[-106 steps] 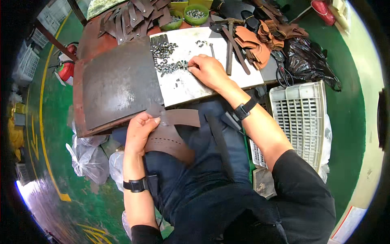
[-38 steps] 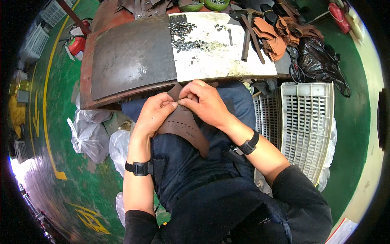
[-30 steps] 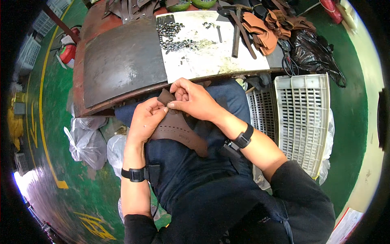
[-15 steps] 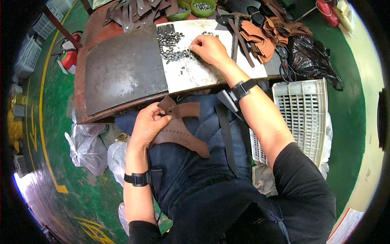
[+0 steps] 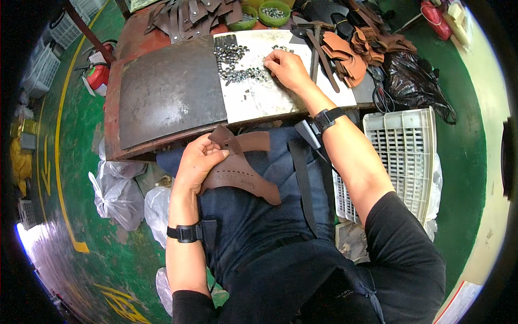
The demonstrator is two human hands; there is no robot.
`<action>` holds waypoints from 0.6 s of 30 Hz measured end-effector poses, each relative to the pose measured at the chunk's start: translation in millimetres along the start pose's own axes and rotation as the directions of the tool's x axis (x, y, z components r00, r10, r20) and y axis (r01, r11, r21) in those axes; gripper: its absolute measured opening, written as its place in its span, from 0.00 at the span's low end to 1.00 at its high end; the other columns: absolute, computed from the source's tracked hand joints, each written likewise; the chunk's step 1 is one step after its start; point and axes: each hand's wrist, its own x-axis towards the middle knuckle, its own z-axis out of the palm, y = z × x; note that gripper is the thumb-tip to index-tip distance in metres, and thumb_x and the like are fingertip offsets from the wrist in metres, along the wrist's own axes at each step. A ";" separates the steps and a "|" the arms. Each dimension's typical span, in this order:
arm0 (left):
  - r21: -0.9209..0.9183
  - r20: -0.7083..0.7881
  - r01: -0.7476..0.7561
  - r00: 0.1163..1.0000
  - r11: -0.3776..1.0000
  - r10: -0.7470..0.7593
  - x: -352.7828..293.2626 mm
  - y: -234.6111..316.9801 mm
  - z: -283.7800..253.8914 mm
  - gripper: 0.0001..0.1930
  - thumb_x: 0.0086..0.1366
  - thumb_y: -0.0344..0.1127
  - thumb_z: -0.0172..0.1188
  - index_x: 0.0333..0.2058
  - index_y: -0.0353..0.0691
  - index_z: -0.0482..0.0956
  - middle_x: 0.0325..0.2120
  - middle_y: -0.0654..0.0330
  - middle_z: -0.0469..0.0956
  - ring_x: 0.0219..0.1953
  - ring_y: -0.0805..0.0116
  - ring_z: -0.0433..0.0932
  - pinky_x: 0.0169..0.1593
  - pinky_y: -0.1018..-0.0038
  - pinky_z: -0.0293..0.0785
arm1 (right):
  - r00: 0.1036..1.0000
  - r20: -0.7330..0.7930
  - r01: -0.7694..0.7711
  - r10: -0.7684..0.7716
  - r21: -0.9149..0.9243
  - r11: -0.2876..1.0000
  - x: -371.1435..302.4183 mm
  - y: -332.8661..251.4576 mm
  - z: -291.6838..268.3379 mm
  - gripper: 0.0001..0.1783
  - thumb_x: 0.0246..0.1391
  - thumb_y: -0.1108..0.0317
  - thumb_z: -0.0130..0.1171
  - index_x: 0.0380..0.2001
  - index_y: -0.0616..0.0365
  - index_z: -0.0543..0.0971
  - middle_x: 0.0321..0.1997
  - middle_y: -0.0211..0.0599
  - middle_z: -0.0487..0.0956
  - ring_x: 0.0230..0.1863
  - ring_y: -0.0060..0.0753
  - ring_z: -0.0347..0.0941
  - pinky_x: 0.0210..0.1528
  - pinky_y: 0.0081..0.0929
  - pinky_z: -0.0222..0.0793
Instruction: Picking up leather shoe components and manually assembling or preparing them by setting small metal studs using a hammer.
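Note:
Over my lap, my left hand [image 5: 195,163] pinches a curved brown leather piece [image 5: 240,174] by its upper end. A row of small punched holes runs along it, and a strap-like arm sticks out to the right. My right hand [image 5: 291,70] is over the white board [image 5: 261,103] on the bench, thumb and fingertips pressed together. Whatever is between those fingertips is too small to make out. Just left of them lie scattered small shiny metal studs [image 5: 243,74]. A few more studs [image 5: 281,48] lie beyond the hand.
A dark metal plate [image 5: 170,89] covers the bench's left part. Behind are riveted brown straps [image 5: 189,16] and green bowls [image 5: 274,13] of studs. A hammer [image 5: 314,51], tan leather pieces [image 5: 345,56] and scissors [image 5: 382,97] lie rightward. A white crate [image 5: 402,156] stands below.
My right hand has shifted slightly right, away from the main spread of studs. My left hand still holds the leather piece, now tilted a little differently. The whole view has shifted slightly.

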 end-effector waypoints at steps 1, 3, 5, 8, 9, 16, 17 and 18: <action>-0.003 -0.024 0.000 1.000 1.000 0.000 -2.0 2.0 0.6 0.12 0.56 0.22 0.63 0.40 0.36 0.79 0.30 0.69 0.77 0.32 0.82 0.73 0.38 0.83 0.69 | 1.000 -0.017 -0.006 0.007 0.042 0.999 -0.7 -3.5 1.7 0.12 0.50 0.60 0.60 0.32 0.59 0.82 0.31 0.47 0.82 0.36 0.47 0.79 0.43 0.40 0.72; -0.005 -0.050 0.000 0.999 1.000 0.000 -3.5 2.2 1.3 0.11 0.56 0.22 0.63 0.40 0.36 0.79 0.30 0.68 0.77 0.32 0.82 0.73 0.38 0.83 0.69 | 1.000 0.014 0.019 -0.018 -0.039 0.999 2.0 -11.4 4.5 0.12 0.50 0.61 0.59 0.31 0.58 0.82 0.31 0.47 0.82 0.36 0.48 0.79 0.42 0.40 0.72; -0.040 -0.052 -0.012 0.999 0.999 0.009 -1.8 2.2 3.1 0.11 0.56 0.23 0.63 0.39 0.35 0.79 0.30 0.68 0.76 0.31 0.82 0.72 0.38 0.83 0.68 | 0.998 0.039 0.047 -0.043 -0.122 0.991 7.4 -15.7 5.0 0.11 0.50 0.62 0.58 0.30 0.58 0.82 0.31 0.47 0.82 0.37 0.49 0.79 0.42 0.41 0.73; 0.071 -0.082 -0.031 0.996 0.997 0.037 1.6 -0.4 5.5 0.09 0.54 0.26 0.64 0.36 0.35 0.78 0.25 0.72 0.72 0.27 0.82 0.67 0.33 0.83 0.63 | 0.985 0.131 0.162 -0.115 -0.442 0.882 16.5 -13.0 2.2 0.11 0.48 0.65 0.53 0.26 0.57 0.83 0.32 0.49 0.82 0.39 0.53 0.78 0.44 0.46 0.73; 0.074 -0.066 -0.037 0.997 0.997 0.042 1.4 0.6 6.7 0.09 0.54 0.26 0.64 0.36 0.35 0.78 0.25 0.72 0.72 0.27 0.82 0.67 0.33 0.83 0.63 | 0.982 0.148 0.173 -0.116 -0.478 0.861 20.6 -12.0 4.2 0.12 0.49 0.65 0.53 0.27 0.58 0.83 0.32 0.50 0.81 0.40 0.53 0.78 0.45 0.47 0.73; 0.120 -0.122 -0.014 0.992 0.993 0.029 1.1 -7.6 -1.2 0.10 0.54 0.26 0.63 0.37 0.36 0.79 0.25 0.70 0.74 0.27 0.80 0.71 0.34 0.81 0.66 | 0.975 0.164 0.201 -0.151 -0.358 0.912 10.4 -23.7 5.0 0.10 0.49 0.65 0.57 0.30 0.56 0.83 0.35 0.48 0.82 0.42 0.51 0.78 0.47 0.44 0.72; 0.123 -0.104 -0.021 0.994 0.992 0.034 2.2 -5.4 3.0 0.10 0.54 0.26 0.63 0.37 0.36 0.79 0.25 0.70 0.74 0.27 0.80 0.71 0.34 0.81 0.66 | 0.974 0.153 0.214 -0.168 -0.372 0.903 10.8 -19.4 4.4 0.10 0.49 0.65 0.56 0.30 0.57 0.83 0.36 0.49 0.82 0.42 0.52 0.78 0.48 0.45 0.72; 0.124 -0.113 -0.018 0.993 0.992 0.032 2.8 -3.4 6.9 0.09 0.53 0.25 0.64 0.35 0.36 0.78 0.24 0.70 0.74 0.26 0.81 0.69 0.33 0.82 0.65 | 0.975 0.139 0.212 -0.171 -0.388 0.897 11.8 -15.7 4.4 0.09 0.49 0.65 0.57 0.30 0.58 0.82 0.34 0.48 0.81 0.40 0.52 0.78 0.46 0.44 0.72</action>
